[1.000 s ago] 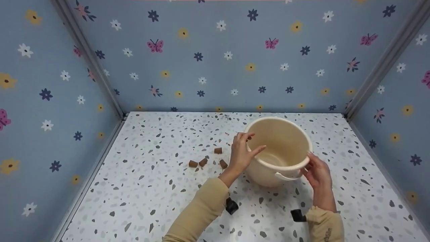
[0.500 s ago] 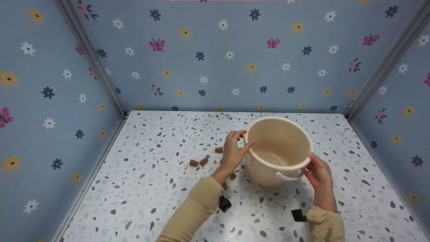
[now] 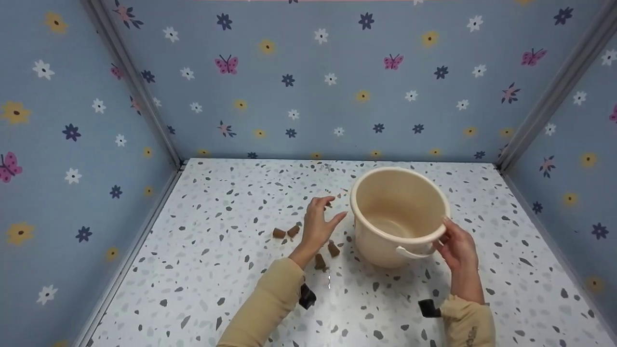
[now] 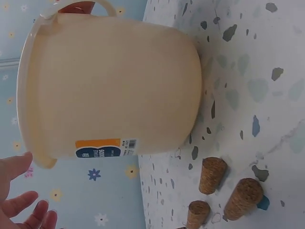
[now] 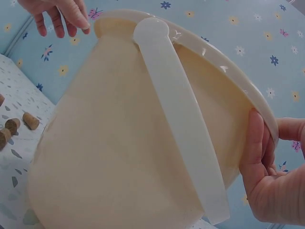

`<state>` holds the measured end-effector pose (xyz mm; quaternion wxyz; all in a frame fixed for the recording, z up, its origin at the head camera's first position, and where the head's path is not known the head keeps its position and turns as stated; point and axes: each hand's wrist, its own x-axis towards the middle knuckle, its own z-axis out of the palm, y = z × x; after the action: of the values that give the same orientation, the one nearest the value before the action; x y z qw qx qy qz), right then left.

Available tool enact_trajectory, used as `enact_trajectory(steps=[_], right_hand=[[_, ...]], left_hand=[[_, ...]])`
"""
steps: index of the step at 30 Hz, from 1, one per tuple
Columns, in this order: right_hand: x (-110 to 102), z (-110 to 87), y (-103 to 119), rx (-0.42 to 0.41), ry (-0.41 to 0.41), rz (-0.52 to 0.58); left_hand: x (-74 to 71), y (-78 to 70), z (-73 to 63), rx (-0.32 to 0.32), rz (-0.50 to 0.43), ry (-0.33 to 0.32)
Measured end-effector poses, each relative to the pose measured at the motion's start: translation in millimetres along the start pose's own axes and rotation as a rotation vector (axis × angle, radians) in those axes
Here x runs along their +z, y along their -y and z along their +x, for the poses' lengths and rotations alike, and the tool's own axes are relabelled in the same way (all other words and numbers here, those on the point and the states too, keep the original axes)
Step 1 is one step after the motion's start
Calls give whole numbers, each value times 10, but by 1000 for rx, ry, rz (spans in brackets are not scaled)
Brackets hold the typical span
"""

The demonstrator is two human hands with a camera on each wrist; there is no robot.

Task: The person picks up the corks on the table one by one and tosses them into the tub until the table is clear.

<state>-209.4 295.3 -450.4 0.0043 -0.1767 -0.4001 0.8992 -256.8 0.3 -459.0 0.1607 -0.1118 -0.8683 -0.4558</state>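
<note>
A cream plastic bucket (image 3: 381, 248) stands upright on the speckled tabletop, right of the middle in the head view. My right hand (image 3: 460, 246) grips its right rim, with the thumb and fingers on either side of the wall, as the right wrist view shows. My left hand (image 3: 315, 230) is in the air left of the bucket, apart from it, thumb and fingers spread and holding nothing. Several brown tapered corks lie on the table near this hand, among them one cork (image 3: 333, 249) beside the bucket and another cork (image 3: 278, 233) farther left.
The bucket's white handle (image 3: 412, 253) hangs down at its front. A blue and orange label (image 4: 97, 149) is on its side. Small brown crumbs (image 3: 339, 195) lie behind the left hand. Blue flowered panels (image 3: 308, 86) enclose the table at the back and sides.
My left hand has come off the bucket's left rim and moved left, uncovering corks near the bucket. The right hand and the bucket stay in place.
</note>
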Motion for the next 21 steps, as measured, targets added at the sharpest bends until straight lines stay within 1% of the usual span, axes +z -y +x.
enact_trajectory(steps=[4, 10, 12, 18, 21], right_hand=[[-2, 4, -3, -9, 8, -14], [-2, -1, -6, -19, 6, -27], [-3, 0, -5, -16, 5, -26], [-3, 0, -7, -16, 19, -15], [-10, 0, -9, -18, 29, -15]], left_hand=[[-31, 134, -38, -32, 11, 0], [-83, 370, -85, -80, -46, 4], [-101, 454, -97, -94, -54, -4], [-161, 668, -122, -115, -33, -49], [-185, 755, -126, -145, -33, -70]])
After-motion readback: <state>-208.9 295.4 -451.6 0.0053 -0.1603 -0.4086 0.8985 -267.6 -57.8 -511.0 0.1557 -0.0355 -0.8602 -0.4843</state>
